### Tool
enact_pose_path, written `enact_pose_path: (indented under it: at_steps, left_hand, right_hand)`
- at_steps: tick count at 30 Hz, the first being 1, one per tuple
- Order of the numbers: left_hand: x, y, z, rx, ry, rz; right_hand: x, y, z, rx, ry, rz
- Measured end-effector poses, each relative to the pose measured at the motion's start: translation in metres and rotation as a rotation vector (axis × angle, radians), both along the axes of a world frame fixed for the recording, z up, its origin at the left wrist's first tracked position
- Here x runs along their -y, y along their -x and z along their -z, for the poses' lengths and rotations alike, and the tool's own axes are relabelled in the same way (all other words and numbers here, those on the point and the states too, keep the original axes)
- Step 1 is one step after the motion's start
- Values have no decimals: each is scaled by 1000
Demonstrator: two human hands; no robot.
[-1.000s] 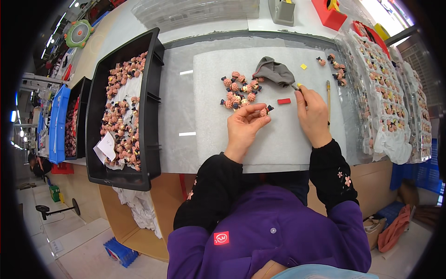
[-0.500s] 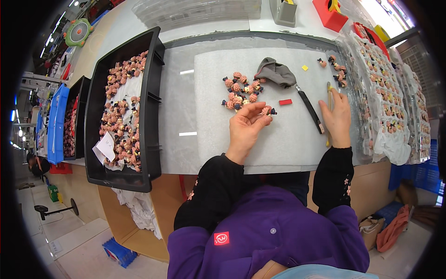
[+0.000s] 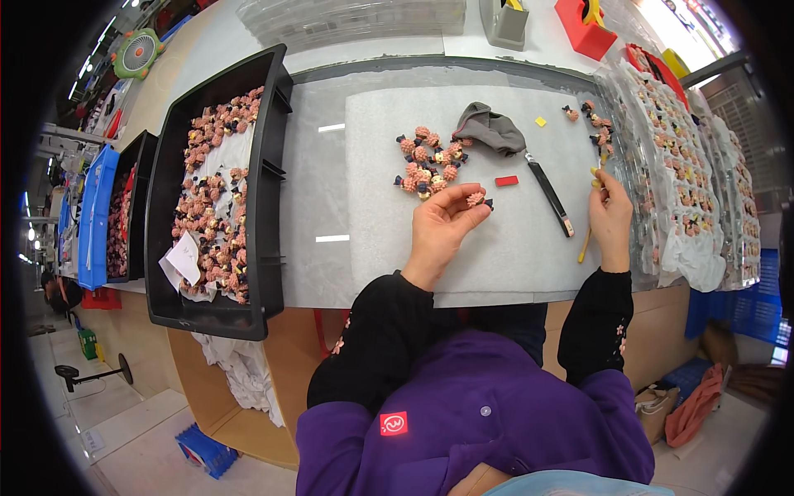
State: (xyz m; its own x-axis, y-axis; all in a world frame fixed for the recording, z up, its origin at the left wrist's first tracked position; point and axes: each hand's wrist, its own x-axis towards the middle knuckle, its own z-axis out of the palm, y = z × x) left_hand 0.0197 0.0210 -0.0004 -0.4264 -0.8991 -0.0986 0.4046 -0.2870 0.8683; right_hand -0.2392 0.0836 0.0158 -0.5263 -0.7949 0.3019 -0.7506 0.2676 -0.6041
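Observation:
Between the thumb and fingertips of my left hand (image 3: 440, 233) is a small figurine (image 3: 475, 199) with pink curly hair and a dark end. My right hand (image 3: 611, 221), at the right side of the white mat (image 3: 385, 269), is closed on a thin yellowish stick (image 3: 586, 241); its lower end sticks out below the fingers. A loose cluster of similar figurines (image 3: 432, 169) lies on the mat beyond my left hand. Between my hands are a black-handled craft knife (image 3: 547, 194), a small red block (image 3: 506, 181) and a grey cloth (image 3: 490, 130).
A black bin (image 3: 273, 198) full of figurines stands at the left. Clear trays (image 3: 695, 182) packed with figurines line the right side. Several loose figurines (image 3: 599, 124) and a yellow square (image 3: 541, 121) lie far right. Tape dispensers (image 3: 585, 29) and stacked clear trays (image 3: 356, 21) stand at the back.
My right hand has moved slightly right and closed its fingers on the stick, whose upper end has shifted right. My left hand still holds the figurine, nearly in place.

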Motion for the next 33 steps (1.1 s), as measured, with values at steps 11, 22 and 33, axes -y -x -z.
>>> enact_pose_path:
  at_steps: [11, 22, 33]
  left_hand:
    - [2, 1, 6, 31, 19, 47]
    - [-3, -1, 3, 64, 0, 12]
    - [1, 1, 9, -14, 1, -2]
  right_hand:
    - [7, -68, -23, 90, 153, -258]
    - [53, -15, -17, 21, 124, -179]
    - [129, -10, 12, -333, -72, -123]
